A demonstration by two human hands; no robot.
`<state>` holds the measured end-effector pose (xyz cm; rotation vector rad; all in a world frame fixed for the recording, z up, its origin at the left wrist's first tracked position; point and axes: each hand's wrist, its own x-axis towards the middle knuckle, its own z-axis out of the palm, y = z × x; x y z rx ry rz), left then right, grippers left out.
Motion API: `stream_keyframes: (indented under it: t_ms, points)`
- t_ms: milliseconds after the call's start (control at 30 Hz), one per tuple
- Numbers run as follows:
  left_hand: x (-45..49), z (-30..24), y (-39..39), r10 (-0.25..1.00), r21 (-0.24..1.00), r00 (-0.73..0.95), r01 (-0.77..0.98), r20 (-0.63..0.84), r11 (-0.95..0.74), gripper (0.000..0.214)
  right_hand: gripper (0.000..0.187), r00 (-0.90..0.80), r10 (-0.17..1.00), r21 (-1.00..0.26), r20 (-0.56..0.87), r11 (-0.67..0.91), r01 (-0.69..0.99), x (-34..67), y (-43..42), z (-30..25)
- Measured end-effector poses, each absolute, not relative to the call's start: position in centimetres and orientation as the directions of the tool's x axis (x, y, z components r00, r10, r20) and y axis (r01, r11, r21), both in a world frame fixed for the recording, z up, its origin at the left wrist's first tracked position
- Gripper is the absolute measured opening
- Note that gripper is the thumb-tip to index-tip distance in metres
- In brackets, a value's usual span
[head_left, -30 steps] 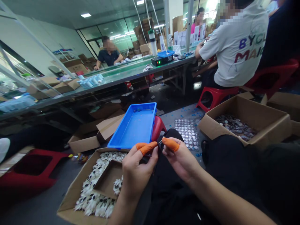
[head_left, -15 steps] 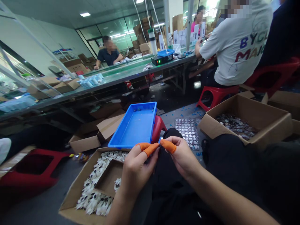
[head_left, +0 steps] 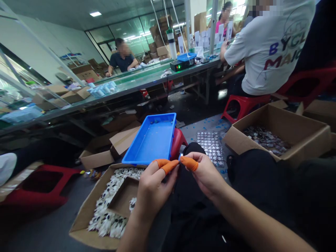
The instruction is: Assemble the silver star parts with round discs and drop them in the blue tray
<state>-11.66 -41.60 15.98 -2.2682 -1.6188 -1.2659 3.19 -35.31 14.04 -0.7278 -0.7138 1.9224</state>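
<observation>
Over my lap, my left hand (head_left: 157, 182) and my right hand (head_left: 203, 171) meet fingertip to fingertip, both closed in a pinch. Orange finger cots cover some of their fingers. Between the tips shows a small white-and-blue piece (head_left: 181, 156), mostly hidden; its kind I cannot make out. The right fingers grip it, and the left fingertips press at its near side. Below my left hand stands a cardboard box (head_left: 90, 203) full of small white parts with dark ovals (head_left: 107, 213). A smaller cardboard tray (head_left: 123, 197) lies on top of them.
A blue plastic tray (head_left: 152, 140) rests on a red stool (head_left: 179, 141) ahead. On the floor lies a clear sheet of round parts (head_left: 210, 145). To the right, an open carton (head_left: 296, 134) holds flat pieces. Co-workers sit along a long green-topped bench (head_left: 141, 78).
The view has shifted slightly. Both hands keep the same pinch on the small piece, with hardly any visible movement.
</observation>
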Motion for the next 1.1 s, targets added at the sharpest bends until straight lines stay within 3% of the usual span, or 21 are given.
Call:
stream_keyframes:
  t_ms: [200,367,533,633,933,1100]
  points:
    - [-11.3,15.8,-41.6,0.739,0.349,0.096,0.836,0.667,-0.424,0.021,0.030,-0.402,0.892,-0.710,-0.207,-0.420,-0.565,3.1,-35.3,13.7]
    - [-10.2,15.1,-41.5,0.738,0.420,-0.026,0.836,0.674,-0.354,0.020,0.029,-0.413,0.878,-0.670,-0.241,-0.459,-0.584,3.2,-35.2,13.7]
    - [-9.7,14.9,-41.5,0.698,0.485,-0.156,0.820,0.699,-0.304,0.017,0.024,-0.550,0.794,-0.514,-0.258,-0.595,-0.618,3.4,-35.1,13.3]
    - [-9.9,15.2,-41.6,0.710,0.494,-0.141,0.808,0.689,-0.319,0.018,0.022,-0.609,0.751,-0.431,-0.255,-0.652,-0.624,3.6,-35.1,13.1]
    - [-10.6,15.6,-41.6,0.763,0.481,-0.014,0.784,0.647,-0.394,0.023,0.029,-0.535,0.820,-0.608,-0.203,-0.534,-0.588,3.7,-35.0,13.0]
    - [-11.1,15.1,-41.7,0.754,0.447,0.036,0.787,0.656,-0.426,0.024,0.031,-0.538,0.817,-0.624,-0.207,-0.534,-0.570,3.6,-34.9,13.2]
